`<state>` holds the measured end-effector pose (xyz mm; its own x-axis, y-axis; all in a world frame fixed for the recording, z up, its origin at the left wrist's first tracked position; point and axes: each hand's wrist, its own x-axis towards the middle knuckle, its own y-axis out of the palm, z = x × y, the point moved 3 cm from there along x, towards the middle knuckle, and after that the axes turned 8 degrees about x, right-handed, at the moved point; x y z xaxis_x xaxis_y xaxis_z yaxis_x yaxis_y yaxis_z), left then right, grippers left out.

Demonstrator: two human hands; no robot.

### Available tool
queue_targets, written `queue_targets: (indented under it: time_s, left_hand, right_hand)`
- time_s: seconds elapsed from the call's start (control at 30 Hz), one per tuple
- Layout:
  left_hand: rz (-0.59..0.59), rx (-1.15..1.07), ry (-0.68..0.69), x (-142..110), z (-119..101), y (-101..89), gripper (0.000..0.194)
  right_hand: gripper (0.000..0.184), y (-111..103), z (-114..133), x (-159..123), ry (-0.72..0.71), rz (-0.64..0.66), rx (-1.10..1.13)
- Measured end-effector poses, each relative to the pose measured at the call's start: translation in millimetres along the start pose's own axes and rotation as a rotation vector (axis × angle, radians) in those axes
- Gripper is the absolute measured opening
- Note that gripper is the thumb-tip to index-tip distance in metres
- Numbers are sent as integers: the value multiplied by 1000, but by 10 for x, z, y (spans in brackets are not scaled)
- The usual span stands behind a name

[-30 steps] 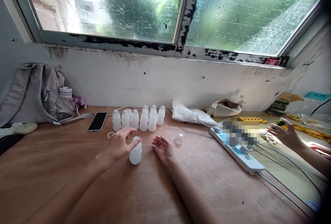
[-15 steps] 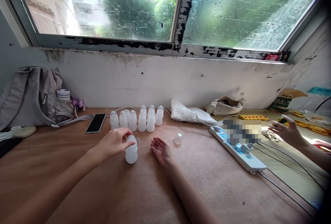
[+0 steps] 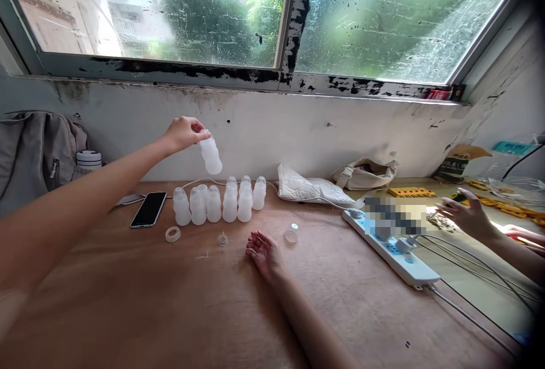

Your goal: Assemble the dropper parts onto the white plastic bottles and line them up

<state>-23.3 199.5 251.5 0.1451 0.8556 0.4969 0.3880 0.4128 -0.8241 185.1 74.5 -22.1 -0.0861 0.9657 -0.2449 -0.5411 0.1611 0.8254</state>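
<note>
My left hand (image 3: 186,133) pinches a frosted white baby bottle (image 3: 211,155) by its top. The bottle hangs slightly tilted in front of the wall, above a row of several similar bottles (image 3: 230,201) standing on the table. Palm up on the table lies my right hand (image 3: 264,254), its fingers loosely curled and nothing in them. Left of it is a clear bottle teat (image 3: 222,239). A whitish screw ring (image 3: 172,234) sits in front of the row's left end. To the right of my right hand are a clear round cap (image 3: 290,237) and a small white disc (image 3: 294,226).
A phone (image 3: 149,210) and a grey backpack (image 3: 38,153) are at the left. Behind the table's right half lie a white padded packet (image 3: 313,185) and a beige pouch (image 3: 365,175). A power strip (image 3: 392,252) with cables runs near another person's hand (image 3: 470,216).
My left hand has lifted the bottle off the table, up and away from me, uncovering the screw ring and teat. My right hand has stayed in place. The view has shifted slightly.
</note>
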Motion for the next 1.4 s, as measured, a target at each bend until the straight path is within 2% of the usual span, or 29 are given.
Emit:
queue_targets:
  time_s: [0.1,0.27,0.37,0.47,0.6,0.77,0.87,1.0,1.1,1.13,1.2,1.3,1.4]
  left_hand:
    - [99,106,16,103,35,423,37]
    - [237,172,37,37,56,1039,32]
    - [325,171,63,-32,82,1271,31]
    - [406,167,82,-82,116,1390,30]
    - [458,160,86,-127,161,1430,33]
    - [456,136,83,-168,211,1416,43]
    - [419,108,80,-192,214,1358,49]
    - [287,71,71,-320,175,1171,38]
    - [134,36,79,-608,161,1000,31]
    - [10,-10,94,-748,169,935,28]
    - [-149,-84,113,-1085,224,869,25]
    - [-214,-79,69,-1615,407,927,23]
    - [-167,51,-68,-2033,659,1099,31]
  right_hand:
    - [11,-17,-6,12,9,-5,3]
    - [10,-29,-23,19,28,-23,9]
    - [11,-21,-31,18,30,-17,16]
    - [12,-14,-45,20,38,-6,19]
    - [11,-9,-62,26,42,-3,15]
    - [10,-9,-62,25,29,-8,-10]
    - [9,-2,-57,20,20,-7,-26]
    - [9,22,-62,5,6,2,-52]
    - [8,38,-78,0,-10,16,-88]
    - [8,41,-85,2,-21,26,-108]
    - [9,41,-97,10,-61,51,-184]
    - [11,42,-83,0,-262,45,-492]
    - [11,128,-86,-81,-565,120,-990]
